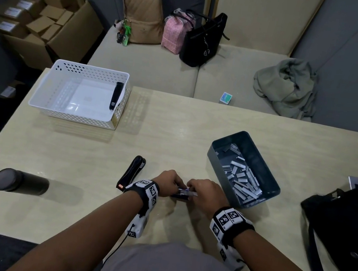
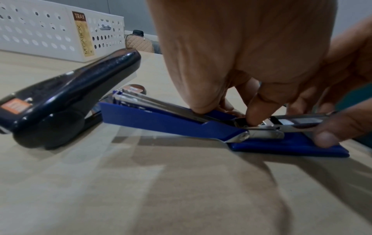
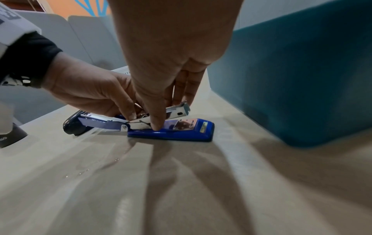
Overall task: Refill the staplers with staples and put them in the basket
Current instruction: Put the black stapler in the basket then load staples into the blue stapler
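A blue stapler [image 1: 181, 193] lies opened flat on the table between my hands. My left hand [image 1: 170, 181] presses its folded-back lid [image 2: 161, 120] with the thumb while a finger reaches into the hinge end. My right hand [image 1: 203, 191] pinches the raised metal magazine [image 3: 177, 111], its thumb tip down on the blue base [image 3: 181, 128]. A black stapler [image 1: 133, 170] lies shut just left of my left hand. Another black stapler [image 1: 116, 95] leans inside the white perforated basket [image 1: 83, 67] at the far left. A teal bin [image 1: 217, 155] right of my hands holds several staple strips [image 1: 243, 179].
A black bottle [image 1: 20, 181] lies on its side at the near left. A black bag [image 1: 345, 229] sits on the table's right edge. Behind the table stands a sofa [image 1: 151, 68] with bags, a jacket and a small box.
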A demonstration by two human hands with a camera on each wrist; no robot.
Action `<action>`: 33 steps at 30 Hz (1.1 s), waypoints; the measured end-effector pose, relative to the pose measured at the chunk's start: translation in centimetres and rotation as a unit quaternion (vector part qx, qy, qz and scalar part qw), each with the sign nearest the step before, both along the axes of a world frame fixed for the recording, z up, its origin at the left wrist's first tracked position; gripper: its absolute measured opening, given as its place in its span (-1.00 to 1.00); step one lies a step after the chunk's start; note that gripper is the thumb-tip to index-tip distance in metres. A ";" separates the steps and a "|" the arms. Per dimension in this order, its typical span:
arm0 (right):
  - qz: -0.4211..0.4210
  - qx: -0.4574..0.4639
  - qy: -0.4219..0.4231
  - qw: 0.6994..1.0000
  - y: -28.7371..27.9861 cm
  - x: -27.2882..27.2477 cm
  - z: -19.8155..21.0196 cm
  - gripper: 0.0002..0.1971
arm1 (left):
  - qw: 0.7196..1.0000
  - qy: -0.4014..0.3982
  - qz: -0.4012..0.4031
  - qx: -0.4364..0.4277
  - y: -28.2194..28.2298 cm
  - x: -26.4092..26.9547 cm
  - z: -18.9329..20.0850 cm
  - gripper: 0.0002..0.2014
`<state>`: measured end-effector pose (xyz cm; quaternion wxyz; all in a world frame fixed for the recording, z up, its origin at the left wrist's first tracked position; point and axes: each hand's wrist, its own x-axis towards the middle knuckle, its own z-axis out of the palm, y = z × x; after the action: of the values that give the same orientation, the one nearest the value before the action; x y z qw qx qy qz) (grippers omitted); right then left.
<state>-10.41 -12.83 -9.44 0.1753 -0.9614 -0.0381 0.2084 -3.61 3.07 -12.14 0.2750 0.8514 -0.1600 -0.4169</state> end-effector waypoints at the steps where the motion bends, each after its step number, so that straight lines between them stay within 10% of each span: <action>1: 0.001 0.002 0.000 1.000 -0.1 0.0 0.0 -0.82 | 1.000 -0.002 -0.002 0.001 0.0 0.0 0.0 -0.70; 15: -0.095 0.127 0.020 0.987 -2.0 -0.7 -0.4 -0.42 | 1.000 -0.015 0.002 -0.009 0.2 -0.2 -0.5 -0.75; 24: -0.039 0.083 0.026 0.995 -2.3 -0.5 -0.7 -0.56 | 0.999 -0.034 -0.019 -0.010 0.2 -0.1 -1.0 -0.74; 33: -0.021 -0.041 0.006 0.999 -1.7 -0.4 -0.5 -0.82 | 0.958 -0.131 -0.234 0.103 2.2 0.6 0.8 -0.38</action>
<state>-10.79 -14.48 -9.95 0.1405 -0.9671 -0.0087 0.2118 -3.04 5.22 -11.31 0.0569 0.8613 -0.3453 -0.3683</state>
